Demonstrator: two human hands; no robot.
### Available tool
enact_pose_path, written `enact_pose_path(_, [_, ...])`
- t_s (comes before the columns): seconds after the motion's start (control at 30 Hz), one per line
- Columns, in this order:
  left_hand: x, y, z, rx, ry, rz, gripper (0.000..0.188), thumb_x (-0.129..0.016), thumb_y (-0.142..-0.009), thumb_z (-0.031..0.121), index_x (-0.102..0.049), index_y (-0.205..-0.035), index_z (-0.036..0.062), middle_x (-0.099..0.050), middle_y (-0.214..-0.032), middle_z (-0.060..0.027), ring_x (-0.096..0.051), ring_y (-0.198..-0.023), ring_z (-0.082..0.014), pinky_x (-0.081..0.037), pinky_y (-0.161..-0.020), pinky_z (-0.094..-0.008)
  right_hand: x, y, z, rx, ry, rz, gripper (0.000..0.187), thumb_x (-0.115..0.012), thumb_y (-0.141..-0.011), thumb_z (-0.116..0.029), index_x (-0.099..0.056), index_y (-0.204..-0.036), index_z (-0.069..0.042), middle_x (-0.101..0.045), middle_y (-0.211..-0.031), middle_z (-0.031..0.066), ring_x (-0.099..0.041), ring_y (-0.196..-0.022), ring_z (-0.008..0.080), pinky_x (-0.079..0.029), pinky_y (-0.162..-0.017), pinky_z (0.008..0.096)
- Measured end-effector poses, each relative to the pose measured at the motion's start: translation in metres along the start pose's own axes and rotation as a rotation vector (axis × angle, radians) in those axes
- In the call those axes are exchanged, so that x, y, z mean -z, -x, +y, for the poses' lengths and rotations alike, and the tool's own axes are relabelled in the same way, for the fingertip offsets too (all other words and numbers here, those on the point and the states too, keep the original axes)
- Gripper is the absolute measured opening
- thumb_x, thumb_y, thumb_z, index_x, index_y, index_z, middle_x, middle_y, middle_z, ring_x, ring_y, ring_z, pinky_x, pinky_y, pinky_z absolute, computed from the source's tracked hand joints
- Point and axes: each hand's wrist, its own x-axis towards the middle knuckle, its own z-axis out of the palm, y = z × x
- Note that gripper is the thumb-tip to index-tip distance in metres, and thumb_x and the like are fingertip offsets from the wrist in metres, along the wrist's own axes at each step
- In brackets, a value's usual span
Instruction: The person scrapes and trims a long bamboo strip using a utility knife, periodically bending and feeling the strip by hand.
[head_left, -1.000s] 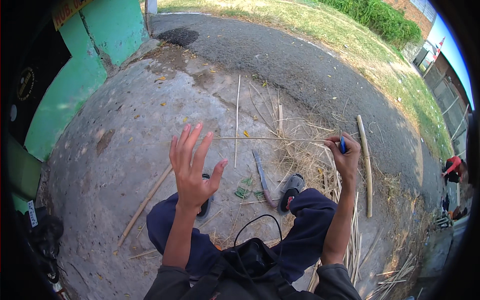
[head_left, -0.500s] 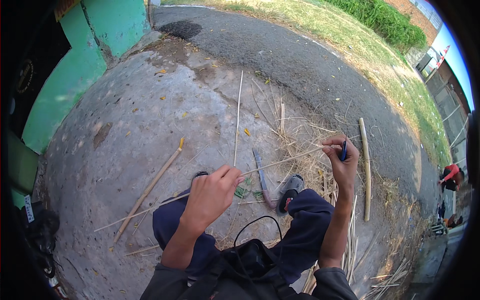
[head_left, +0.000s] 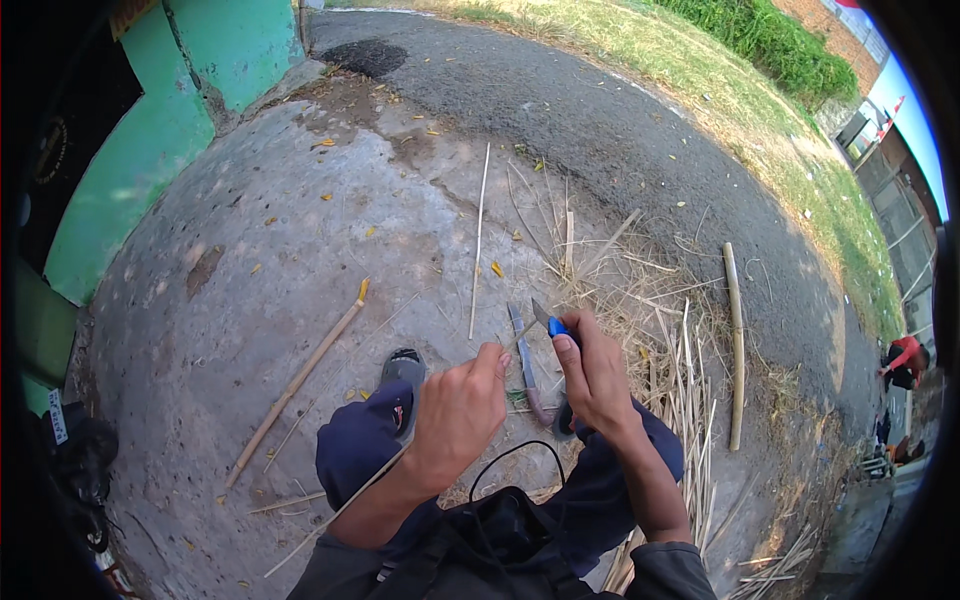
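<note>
My left hand (head_left: 460, 415) pinches a thin bamboo strip (head_left: 335, 515), whose long tail slants down to the lower left beneath my forearm. The short end beyond my left fingertips points toward the blade. In my right hand (head_left: 597, 375) is a small blue-handled knife (head_left: 557, 327), gripped with its blade tilted up and left, close to that end; whether blade and strip touch I cannot tell. Between my feet, below the hands, a larger knife (head_left: 527, 372) with a brown handle lies on the ground.
Bamboo shavings (head_left: 640, 280) litter the ground ahead right, with a pile of split strips (head_left: 692, 400) by my right leg. A thin pole (head_left: 300, 385) lies left, a thicker bamboo piece (head_left: 734, 345) right, a pale stick (head_left: 480, 240) ahead. Another person (head_left: 905, 360) is far right.
My right hand has come left and down from the strip's far end to beside my left hand, its knife blade now showing. The strip has been drawn back toward the lower left.
</note>
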Motion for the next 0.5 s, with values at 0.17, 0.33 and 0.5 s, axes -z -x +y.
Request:
enact_pose_path(0.17, [-0.004,-0.003,0.003,-0.007,0.048,0.04,0.011,-0.062,-0.106,0.011,-0.067,-0.113,0.0035,-0.069,-0.077,-0.0235,-0.07,-0.071,-0.0457,-0.051,-0.061,-0.0528,-0.008,0.003,0.003,0.118,0.215,0.007,0.027,-0.065,-0.108,-0.028,-0.061,-0.119,-0.003,-0.072,-0.087,0.0211,-0.072,-0.073,0.0414,-0.054,-0.064,0.0471])
enact_pose_path(0.33, [-0.003,-0.002,0.005,-0.036,0.135,0.117,0.01,-0.062,-0.106,0.008,-0.065,-0.113,0.0025,-0.071,-0.088,-0.0227,-0.07,-0.077,-0.0452,-0.053,-0.064,-0.05,-0.013,0.001,0.01,0.207,0.231,0.049,0.025,-0.066,-0.107,-0.028,-0.063,-0.116,-0.005,-0.071,-0.084,0.0197,-0.071,-0.07,0.0398,-0.053,-0.061,0.0457])
enact_pose_path(0.5, [-0.007,-0.002,-0.006,-0.049,0.213,0.102,0.009,-0.059,-0.108,0.01,-0.064,-0.109,0.0026,-0.067,-0.077,-0.0196,-0.07,-0.072,-0.0405,-0.052,-0.063,-0.047,-0.013,0.002,0.01,0.247,0.238,0.007,0.025,-0.069,-0.105,-0.028,-0.063,-0.115,-0.006,-0.069,-0.08,0.0184,-0.069,-0.068,0.0394,-0.052,-0.06,0.0454])
